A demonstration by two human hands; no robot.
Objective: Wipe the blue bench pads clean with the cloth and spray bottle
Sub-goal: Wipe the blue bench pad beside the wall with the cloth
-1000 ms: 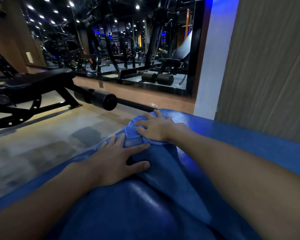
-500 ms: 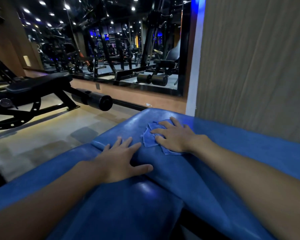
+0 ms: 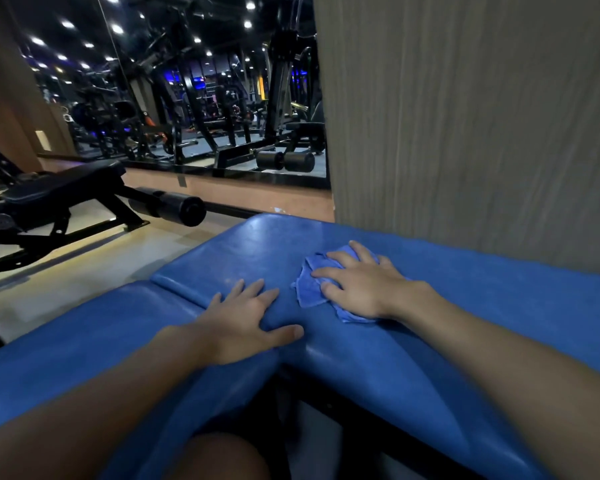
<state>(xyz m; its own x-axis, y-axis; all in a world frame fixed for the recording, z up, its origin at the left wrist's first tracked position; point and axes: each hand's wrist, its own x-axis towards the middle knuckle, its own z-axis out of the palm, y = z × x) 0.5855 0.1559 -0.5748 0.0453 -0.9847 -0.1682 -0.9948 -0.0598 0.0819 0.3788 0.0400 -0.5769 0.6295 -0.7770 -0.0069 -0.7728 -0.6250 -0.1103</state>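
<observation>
Two blue bench pads meet at a seam under my arms: the far pad (image 3: 257, 244) reaches toward the wall, and the near left pad (image 3: 66, 348) lies in front of me. My right hand (image 3: 361, 285) presses a crumpled blue cloth (image 3: 307, 282) flat onto the far pad with straight, spread fingers. My left hand (image 3: 243, 317) rests flat on the pad beside the seam, fingers spread, holding nothing. No spray bottle is in view.
A grey ribbed wall panel (image 3: 465, 116) rises right behind the pads. A black adjustable bench (image 3: 59, 192) with a foam roller (image 3: 174, 206) stands on the floor to the left. A wall mirror (image 3: 205, 98) reflects gym machines. My knee (image 3: 219, 459) shows below.
My right hand has slid the cloth to the right and back along the far pad. My left hand has stayed near the seam. The view has swung right toward the wall.
</observation>
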